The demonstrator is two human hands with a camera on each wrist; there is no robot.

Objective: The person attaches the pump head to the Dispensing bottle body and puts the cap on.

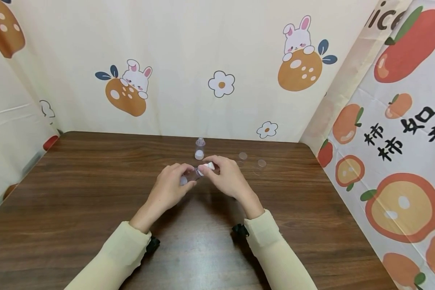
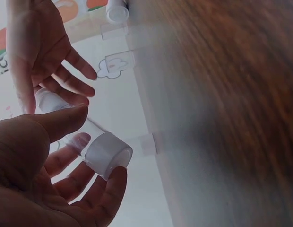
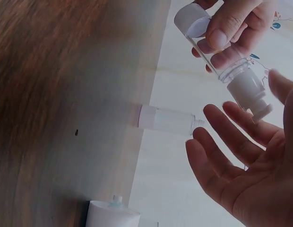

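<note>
My left hand [image 1: 170,183] holds a small clear pump bottle [image 3: 201,47] by its body, thumb on one side and fingers on the other. The bottle has a white base [image 2: 108,153] and is tilted, with its white pump top [image 3: 248,90] toward my right hand [image 1: 228,175]. In the right wrist view, the right fingers are spread around the pump top, the thumb apart from it. A second clear bottle [image 1: 200,149] with a white base stands on the table just beyond both hands.
Clear round caps [image 1: 262,163] sit on the brown wooden table [image 1: 94,173] to the right of the hands. A white container with a small nozzle [image 3: 113,215] shows at the bottom of the right wrist view. Patterned cloth [image 1: 181,48] hangs behind the table.
</note>
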